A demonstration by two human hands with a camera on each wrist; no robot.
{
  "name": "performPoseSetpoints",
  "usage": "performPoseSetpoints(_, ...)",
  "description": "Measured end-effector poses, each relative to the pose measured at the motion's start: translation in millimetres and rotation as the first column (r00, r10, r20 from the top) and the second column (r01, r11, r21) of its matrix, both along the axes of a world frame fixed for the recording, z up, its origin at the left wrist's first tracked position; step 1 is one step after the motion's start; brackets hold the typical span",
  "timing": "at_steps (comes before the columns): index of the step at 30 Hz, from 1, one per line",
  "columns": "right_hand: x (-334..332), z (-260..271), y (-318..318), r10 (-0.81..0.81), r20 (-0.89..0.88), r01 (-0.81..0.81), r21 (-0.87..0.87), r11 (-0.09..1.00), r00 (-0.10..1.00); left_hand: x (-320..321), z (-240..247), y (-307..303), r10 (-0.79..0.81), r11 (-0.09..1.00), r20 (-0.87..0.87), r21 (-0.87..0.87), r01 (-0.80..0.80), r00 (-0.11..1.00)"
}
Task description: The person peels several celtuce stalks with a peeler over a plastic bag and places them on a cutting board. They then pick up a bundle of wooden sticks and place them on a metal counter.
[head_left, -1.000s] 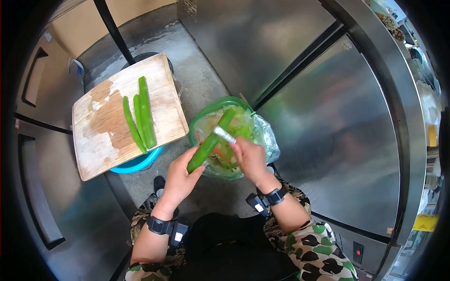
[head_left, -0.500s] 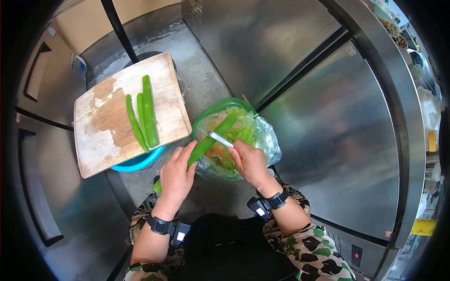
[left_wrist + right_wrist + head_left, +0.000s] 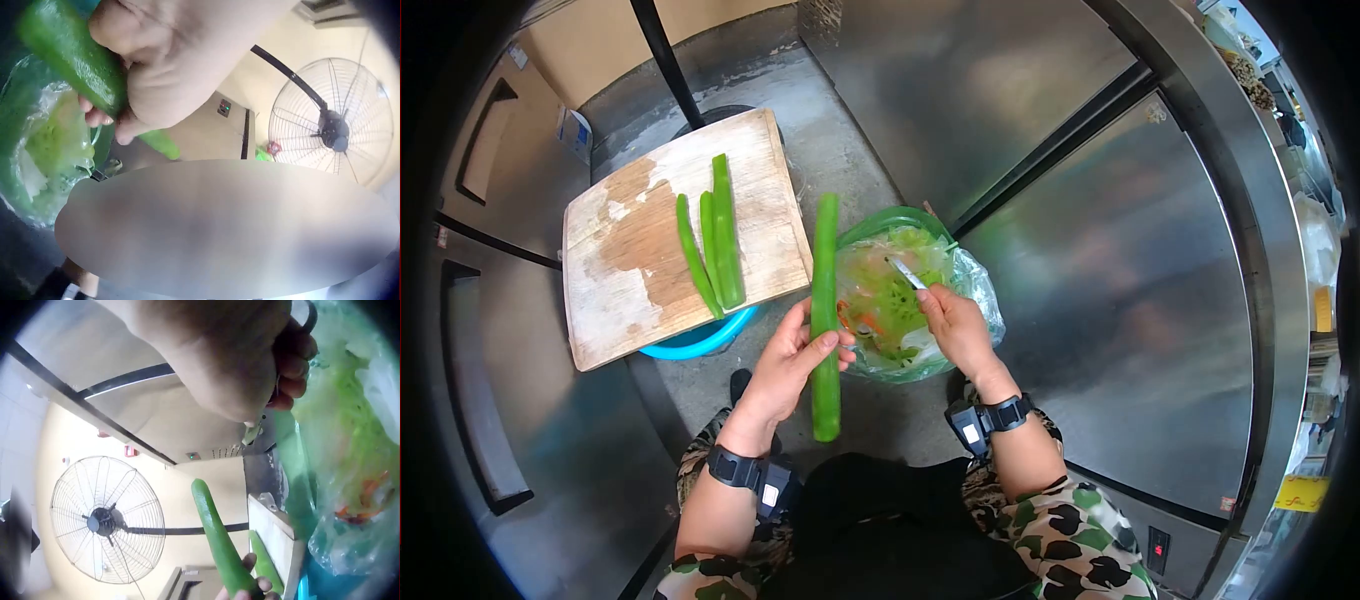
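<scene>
My left hand (image 3: pixel 790 365) grips a long, glossy green celtuce stem (image 3: pixel 825 270) around its lower half, thumb across the front. The stem stands nearly upright in the head view, close to the left rim of a bag-lined green basin (image 3: pixel 870 228). Over the basin, my right hand (image 3: pixel 960 330) holds a metal peeler (image 3: pixel 906 273) by its handle, apart from the stem. Green peelings (image 3: pixel 908 300) and some orange scraps (image 3: pixel 863 322) lie inside the clear bag. In the right wrist view the stem (image 3: pixel 219 544) rises from the left hand's fingers.
To the left, a wooden cutting board (image 3: pixel 615 225) bears several green stems (image 3: pixel 725 240) and rests over a blue basin (image 3: pixel 700 342). Steel cabinet doors (image 3: pixel 1090 270) stand close on the right, more on the left. A wire fan (image 3: pixel 334 125) is on the wall.
The left hand has turned the celtuce stem from a slant to nearly upright. The peeler, earlier against the stem, has moved off it to the right.
</scene>
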State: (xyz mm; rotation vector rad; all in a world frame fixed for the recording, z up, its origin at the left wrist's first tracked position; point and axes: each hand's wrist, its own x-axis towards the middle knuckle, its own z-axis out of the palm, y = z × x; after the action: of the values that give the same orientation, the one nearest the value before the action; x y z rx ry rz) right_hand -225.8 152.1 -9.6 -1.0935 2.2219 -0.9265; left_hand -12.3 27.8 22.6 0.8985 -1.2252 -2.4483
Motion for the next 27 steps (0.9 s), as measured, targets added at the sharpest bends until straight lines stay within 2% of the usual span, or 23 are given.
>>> performPoseSetpoints(3,11.7,12.0,-2.8,0.046,0.129,-0.04,-0.049,0.998,0.991,-2.6,3.6,1.0,0.055,0.964,-0.077,0.264,-0.033,0.996)
performPoseSetpoints(5,19.8,19.2,-1.8,0.118,0.124,-0.104,-0.115,0.988,0.985,-2.3,3.8,0.1,0.087,0.914,-0.148,0.404,-0.02,0.985)
performPoseSetpoints(6,23.4,23.6,-1.2,0.154,0.121,-0.136,-0.147,0.98,0.981,-2.0,0.9,1.1,0.044,0.936,-0.158,0.353,0.015,0.986)
performPoseSetpoints(8,29.8,31.7,0.5,0.28,0.0,-0.276,-0.169,0.946,0.96,-1.6,-6.9,5.0,-0.046,0.965,-0.171,0.246,0.088,0.984)
performPoseSetpoints(11,41.8,36.5,3.1,0.432,-0.08,-0.439,-0.138,0.888,0.898,-3.8,-6.9,7.1,-0.191,0.96,-0.129,0.181,0.213,0.973)
performPoseSetpoints(14,39.0,25.4,4.5,0.349,-0.207,-0.373,-0.089,0.924,0.914,-1.2,-13.3,13.8,-0.182,0.981,0.077,-0.058,0.187,0.98)
performPoseSetpoints(15,33.3,25.6,2.9,0.28,-0.209,-0.295,-0.041,0.955,0.937,-0.7,-15.2,14.1,-0.19,0.967,0.1,-0.151,0.204,0.977)
performPoseSetpoints(18,-1.5,12.4,-3.1,0.003,-0.336,0.021,0.067,0.998,0.942,-1.1,-8.6,12.5,-0.29,0.915,0.193,-0.231,0.331,0.937)
performPoseSetpoints(21,-30.4,8.6,2.1,-0.17,-0.337,0.179,-0.004,0.984,0.926,-0.5,-8.3,14.5,-0.327,0.896,0.175,-0.253,0.364,0.929)
performPoseSetpoints(24,-21.1,16.1,4.9,-0.13,-0.188,0.133,0.0,0.991,0.973,0.1,-13.6,8.3,-0.313,0.916,0.179,-0.204,0.346,0.933)
performPoseSetpoints(25,-13.5,17.7,4.5,-0.075,-0.153,0.081,0.034,0.996,0.985,-0.7,-14.3,7.8,-0.273,0.931,0.17,-0.203,0.305,0.947)
performPoseSetpoints(27,10.5,22.2,1.8,0.078,-0.13,-0.082,-0.029,0.996,0.988,-4.1,-14.7,7.6,-0.202,0.952,0.154,-0.201,0.23,0.967)
